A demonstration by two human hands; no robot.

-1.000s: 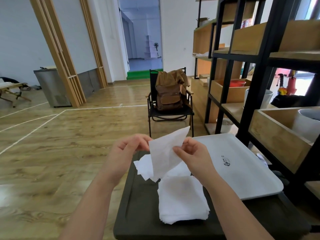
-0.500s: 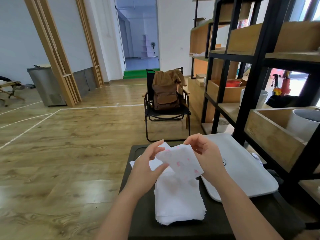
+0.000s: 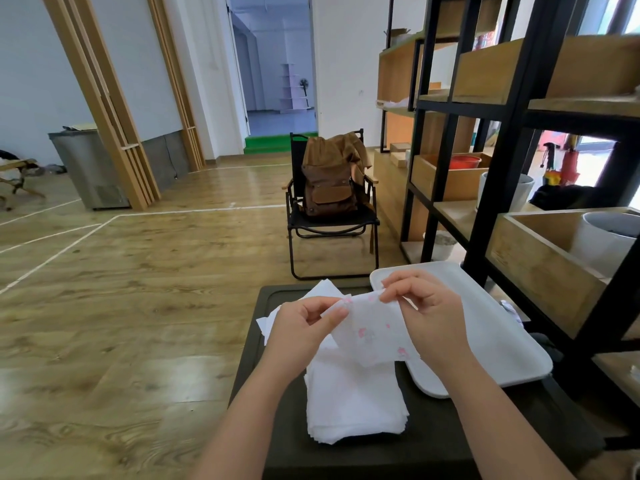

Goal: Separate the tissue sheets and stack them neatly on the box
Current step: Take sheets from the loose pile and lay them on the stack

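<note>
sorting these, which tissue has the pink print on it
The tissue sheet pinched between both hands, held above the plain white stack; the loose sheets behind are plain too.

both hands [image 3: 374, 323] pinching a pink-printed tissue sheet [image 3: 375, 332] above white tissue stack [image 3: 355, 400] on dark box [image 3: 436, 445]

Left hand [image 3: 304, 329] shifted grip to pink-printed tissue sheet's [image 3: 372, 332] left edge; sheet now spread wider.
</note>
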